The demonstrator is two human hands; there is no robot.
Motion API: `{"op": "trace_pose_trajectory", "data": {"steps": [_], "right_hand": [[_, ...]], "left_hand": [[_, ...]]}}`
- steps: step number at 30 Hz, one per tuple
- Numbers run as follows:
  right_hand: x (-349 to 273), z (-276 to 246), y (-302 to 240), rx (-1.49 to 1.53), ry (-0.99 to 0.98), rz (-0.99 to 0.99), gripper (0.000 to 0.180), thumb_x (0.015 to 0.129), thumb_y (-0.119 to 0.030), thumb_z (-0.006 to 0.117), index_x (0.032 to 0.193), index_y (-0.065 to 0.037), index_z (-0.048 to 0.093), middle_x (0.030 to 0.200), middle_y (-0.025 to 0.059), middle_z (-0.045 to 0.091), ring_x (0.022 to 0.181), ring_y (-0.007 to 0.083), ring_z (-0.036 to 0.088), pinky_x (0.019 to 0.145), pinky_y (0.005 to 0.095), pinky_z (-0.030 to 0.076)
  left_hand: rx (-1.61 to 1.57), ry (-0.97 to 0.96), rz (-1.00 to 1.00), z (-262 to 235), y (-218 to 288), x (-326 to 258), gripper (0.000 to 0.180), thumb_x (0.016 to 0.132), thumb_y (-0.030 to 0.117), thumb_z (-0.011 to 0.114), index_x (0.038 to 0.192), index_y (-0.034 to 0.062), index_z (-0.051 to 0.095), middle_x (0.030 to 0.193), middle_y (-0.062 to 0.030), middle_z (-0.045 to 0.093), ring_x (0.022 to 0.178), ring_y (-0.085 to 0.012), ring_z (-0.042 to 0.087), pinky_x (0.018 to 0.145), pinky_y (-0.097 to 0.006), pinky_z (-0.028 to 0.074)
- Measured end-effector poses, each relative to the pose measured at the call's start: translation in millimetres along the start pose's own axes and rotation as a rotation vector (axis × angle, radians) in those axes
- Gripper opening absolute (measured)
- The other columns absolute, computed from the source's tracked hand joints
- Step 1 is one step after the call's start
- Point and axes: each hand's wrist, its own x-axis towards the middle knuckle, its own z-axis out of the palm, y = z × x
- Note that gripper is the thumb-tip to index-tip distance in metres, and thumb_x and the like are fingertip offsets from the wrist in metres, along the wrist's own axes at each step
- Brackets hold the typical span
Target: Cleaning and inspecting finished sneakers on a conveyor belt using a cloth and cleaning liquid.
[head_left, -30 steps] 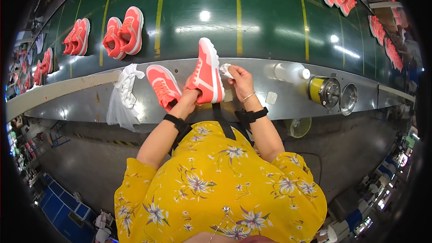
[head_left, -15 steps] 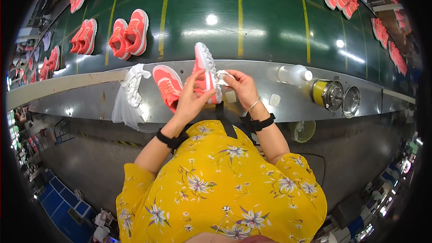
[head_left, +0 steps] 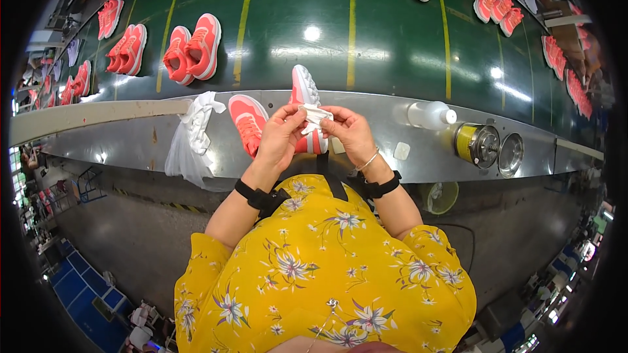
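Between my two hands is a small white cloth (head_left: 314, 117), pinched at its left side by my left hand (head_left: 282, 136) and at its right by my right hand (head_left: 352, 134). Beneath it a coral sneaker (head_left: 299, 88) lies on its side on the metal ledge, white sole turned to the right; the cloth and my fingers hide its middle. Just left of my left hand stands a second coral sneaker (head_left: 248, 121), upright with its laces showing. A pale square pad (head_left: 337, 146) is partly covered by my right hand.
Beyond the metal ledge (head_left: 379, 150) runs a green conveyor belt (head_left: 281, 39) with several coral shoes (head_left: 202, 46). Right on the ledge are another pale pad (head_left: 401, 151), a white bottle (head_left: 428, 116), a yellow-banded metal can (head_left: 474, 144) and its round lid (head_left: 510, 155). White cloths (head_left: 198, 124) hang at the left.
My left hand has let go of the sneaker and now grips the cloth together with my right hand. The sneaker rests on the ledge, and the cloth is spread between my fingers.
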Motion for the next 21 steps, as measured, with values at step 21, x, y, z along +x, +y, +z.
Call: {"op": "trace_pose_trajectory", "data": {"steps": [21], "right_hand": [[-3.0,3.5,-12.2,0.097,0.080,0.049,0.039,0.096,-0.013,0.068,0.131,0.003,0.058,0.112,0.0049,0.069,0.095,0.0083,0.064,0.081,0.0213,0.051]], "left_hand": [[-0.012,0.193,0.073,22.2,7.1,0.8,0.020,0.093,0.009,0.068,0.110,0.0069,0.056,0.098,-0.0051,0.065,0.085,-0.0157,0.063,0.078,-0.029,0.052]]}}
